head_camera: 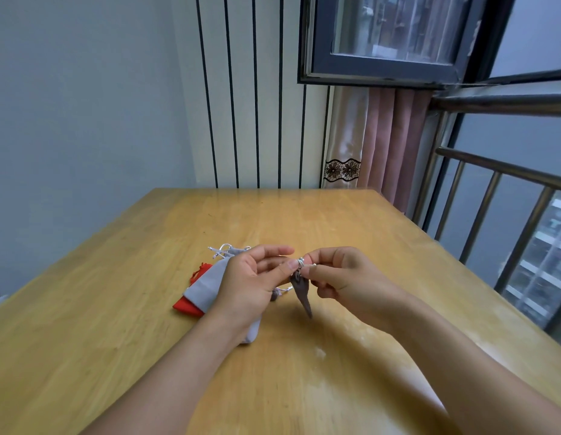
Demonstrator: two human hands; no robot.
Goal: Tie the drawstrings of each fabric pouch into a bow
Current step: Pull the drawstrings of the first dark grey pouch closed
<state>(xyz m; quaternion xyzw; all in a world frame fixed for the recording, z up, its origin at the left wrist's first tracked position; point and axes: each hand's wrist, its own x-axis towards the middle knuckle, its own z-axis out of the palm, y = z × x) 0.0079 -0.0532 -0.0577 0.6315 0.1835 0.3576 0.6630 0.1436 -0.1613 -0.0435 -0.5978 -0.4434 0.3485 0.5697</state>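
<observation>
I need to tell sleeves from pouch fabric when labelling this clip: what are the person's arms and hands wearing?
Nothing that shows. Both forearms are bare right to the lower edge of the picture, with no sleeve or cuff in view. The left hand and right hand wear no gloves, and no watch, bracelet or ring can be made out on either.

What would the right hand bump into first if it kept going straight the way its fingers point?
Probably the left hand. The right hand points left across the dark pouch's drawstring, which both hands pinch, nearly fingertip to fingertip; depth looks similar.
</observation>
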